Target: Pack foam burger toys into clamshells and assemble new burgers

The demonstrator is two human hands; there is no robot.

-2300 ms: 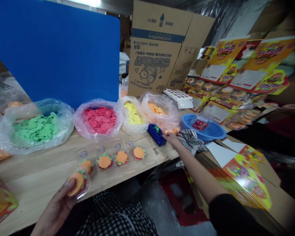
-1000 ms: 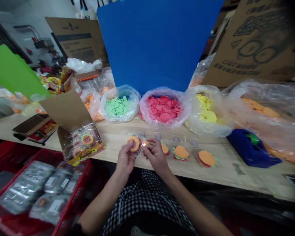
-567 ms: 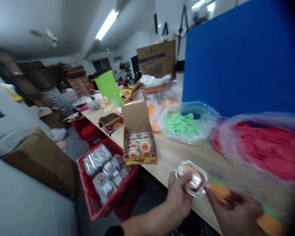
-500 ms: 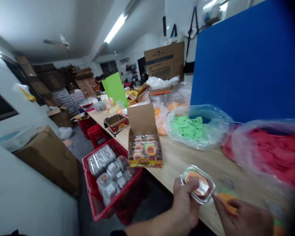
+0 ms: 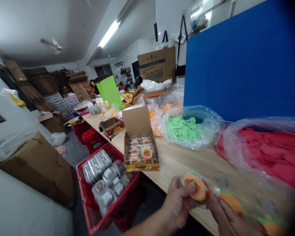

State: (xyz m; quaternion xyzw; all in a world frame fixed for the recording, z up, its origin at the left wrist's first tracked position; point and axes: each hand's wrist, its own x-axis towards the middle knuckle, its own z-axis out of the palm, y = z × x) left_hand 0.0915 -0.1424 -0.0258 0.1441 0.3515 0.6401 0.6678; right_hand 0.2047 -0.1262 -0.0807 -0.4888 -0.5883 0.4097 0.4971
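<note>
My left hand [image 5: 178, 203] grips a clear plastic pack [image 5: 190, 173] over the table's front edge, thumb lying on top. Inside the pack shows an orange round piece [image 5: 199, 190] with a printed label, and bits of green and red at its side. The fingers of my right hand [image 5: 227, 214] close on the pack's right edge. Beside that hand another orange piece [image 5: 231, 201] with green and red lies on the table, and a further orange piece [image 5: 274, 227] sits at the lower right. A small clear disc-like item [image 5: 221, 180] rests behind the pack.
An open display box [image 5: 142, 167] of packed orange pieces stands left of my hands. Below it a red crate [image 5: 83, 203] holds several clear packs. Bags of green pieces [image 5: 183, 128] and red pieces [image 5: 272, 147] line the back, before a blue panel [image 5: 243, 62].
The pack has been turned in my hands, so the orange labelled face now shows instead of the shiny rim. My right fingers have moved in against its edge. The view has shifted slightly.
</note>
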